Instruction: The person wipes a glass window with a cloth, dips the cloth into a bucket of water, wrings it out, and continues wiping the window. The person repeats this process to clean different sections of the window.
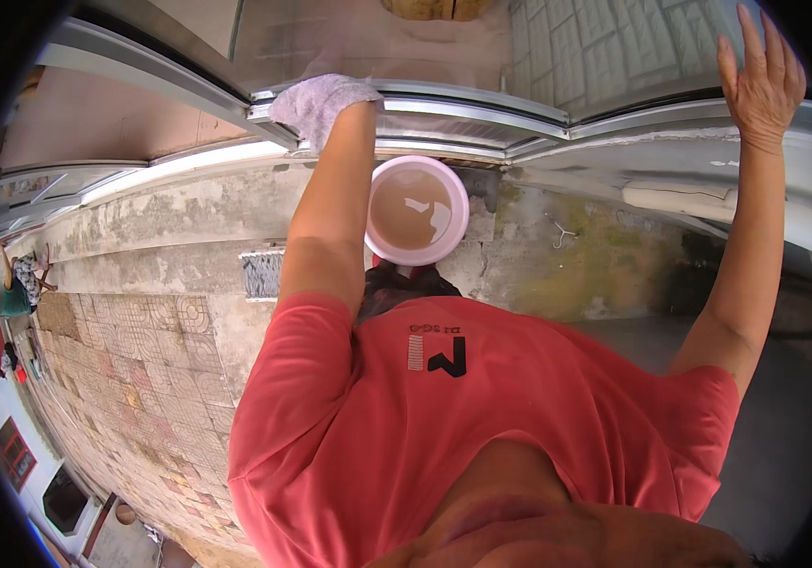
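Observation:
My left hand [357, 115] is covered by a pale lilac cloth [313, 103], which it holds against the metal window frame [470, 110]; its fingers are hidden. At the upper right my right hand [764, 92] is raised with its fingers spread, its back to the camera, beside the glass pane [608, 53]. It holds nothing, and whether its palm touches the glass cannot be told. Between my arms, just below the frame, a pink plastic basin [460, 224] contains cloudy, brownish water [406, 213]. My feet are partly visible behind its near rim.
A white clothes hanger [562, 234] lies on the stained concrete to the basin's right. A grey-and-white patterned item [261, 275] is by my left arm. Farther left, a person in green [14, 298] is near the building. Patterned paving [143, 369] stretches across the lower left.

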Action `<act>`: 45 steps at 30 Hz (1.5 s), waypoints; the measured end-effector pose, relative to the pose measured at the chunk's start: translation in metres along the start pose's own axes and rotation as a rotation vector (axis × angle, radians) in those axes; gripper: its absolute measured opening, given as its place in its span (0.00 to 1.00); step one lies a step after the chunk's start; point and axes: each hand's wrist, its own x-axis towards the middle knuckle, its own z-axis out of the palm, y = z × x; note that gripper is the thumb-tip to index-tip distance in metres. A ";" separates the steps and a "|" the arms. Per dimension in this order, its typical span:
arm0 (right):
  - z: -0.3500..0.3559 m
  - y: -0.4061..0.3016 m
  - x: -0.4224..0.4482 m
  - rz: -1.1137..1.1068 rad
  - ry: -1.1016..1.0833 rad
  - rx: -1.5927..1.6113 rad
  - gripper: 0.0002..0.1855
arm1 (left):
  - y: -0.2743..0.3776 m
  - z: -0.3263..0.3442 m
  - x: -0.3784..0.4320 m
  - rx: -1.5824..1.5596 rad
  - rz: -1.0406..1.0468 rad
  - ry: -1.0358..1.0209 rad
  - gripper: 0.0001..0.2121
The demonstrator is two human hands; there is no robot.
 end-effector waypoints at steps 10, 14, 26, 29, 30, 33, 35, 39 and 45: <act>0.056 0.035 -0.030 0.158 0.109 0.122 0.32 | 0.076 0.092 -0.103 -0.078 0.766 -0.376 0.25; 0.055 0.031 -0.026 0.135 0.131 0.139 0.32 | 0.068 0.071 -0.061 -0.083 0.769 -0.363 0.24; 0.053 0.026 -0.023 0.129 0.134 0.087 0.32 | 0.000 -0.033 0.080 -0.061 0.205 -0.053 0.22; 0.055 0.026 -0.018 0.109 0.153 0.077 0.32 | 0.021 -0.011 0.047 -0.079 0.328 -0.117 0.21; 0.053 0.026 -0.018 0.105 0.149 0.074 0.32 | 0.029 0.000 0.031 -0.083 0.401 -0.156 0.21; 0.054 0.026 -0.019 0.103 0.150 0.072 0.32 | 0.038 0.020 -0.004 -0.083 0.587 -0.235 0.21; 0.052 0.028 -0.021 0.099 0.141 0.067 0.32 | 0.037 0.019 -0.002 -0.087 0.644 -0.257 0.20; 0.049 0.028 -0.027 0.086 0.125 0.057 0.32 | 0.012 -0.005 0.039 -0.076 0.576 -0.203 0.20; 0.049 0.022 -0.010 0.059 0.149 0.032 0.35 | -0.030 -0.066 0.098 -0.065 0.298 -0.040 0.19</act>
